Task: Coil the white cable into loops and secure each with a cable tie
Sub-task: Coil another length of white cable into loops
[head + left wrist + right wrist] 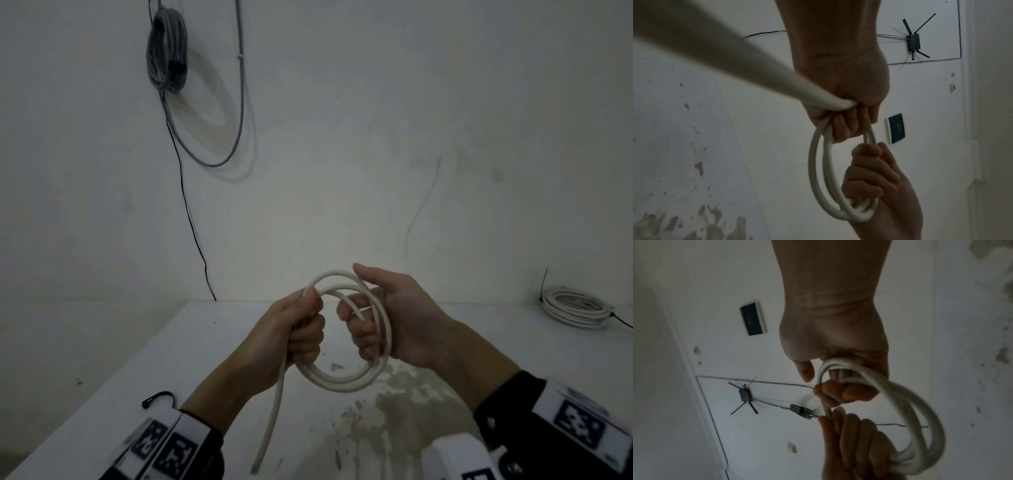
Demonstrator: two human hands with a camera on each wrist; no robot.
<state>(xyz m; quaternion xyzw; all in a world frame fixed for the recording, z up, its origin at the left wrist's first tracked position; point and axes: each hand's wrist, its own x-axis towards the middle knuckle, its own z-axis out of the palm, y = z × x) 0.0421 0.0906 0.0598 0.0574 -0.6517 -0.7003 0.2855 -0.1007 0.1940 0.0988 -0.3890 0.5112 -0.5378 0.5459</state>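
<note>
A white cable (346,382) is wound into a small coil of about two loops, held in the air above a white table (154,356). My left hand (301,337) grips the coil's left side in a fist, and the loose tail (272,421) runs down from it toward the table's front. My right hand (380,322) holds the coil's right side, fingers curled through the loops. In the left wrist view the left hand (846,113) clenches the cable (818,183). In the right wrist view the right hand (838,382) curls round the cable (906,404). A black cable tie (158,398) lies on the table near my left wrist.
A finished white coil (577,308) with a black tie lies at the table's far right. A grey cable bundle (168,51) hangs on the wall, with a thin black wire (191,219) running down behind the table. The table surface near me is stained.
</note>
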